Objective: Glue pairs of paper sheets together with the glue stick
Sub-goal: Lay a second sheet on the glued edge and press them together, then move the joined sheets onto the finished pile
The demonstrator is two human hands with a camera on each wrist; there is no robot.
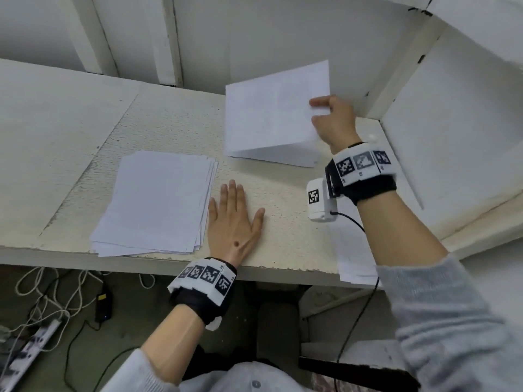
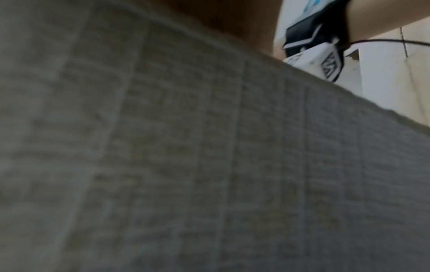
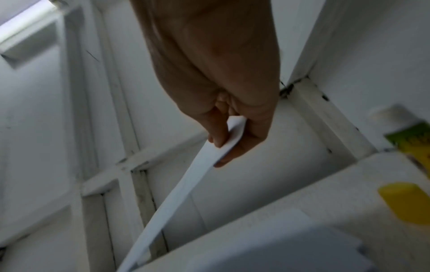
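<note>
My right hand (image 1: pixel 317 110) pinches the right edge of a white paper sheet (image 1: pixel 276 111) between thumb and fingers and holds it raised and tilted above a small stack of sheets (image 1: pixel 271 157) at the back right of the table. The right wrist view shows the same pinch by my right hand (image 3: pixel 223 149) on the sheet (image 3: pixel 186 184). A glue stick with a green label (image 3: pixel 411 141) and a yellow cap (image 3: pixel 404 202) lie on the table to the right. My left hand (image 1: pixel 235 219) rests flat on the table, fingers straight, just right of a larger paper stack (image 1: pixel 155 202).
The white table (image 1: pixel 70 131) ends in a worn front edge; white walls close the back and right. Another sheet (image 1: pixel 353 256) overhangs the front edge under my right forearm. Cables and a power strip (image 1: pixel 34 343) lie on the floor. The left wrist view is dark and blurred.
</note>
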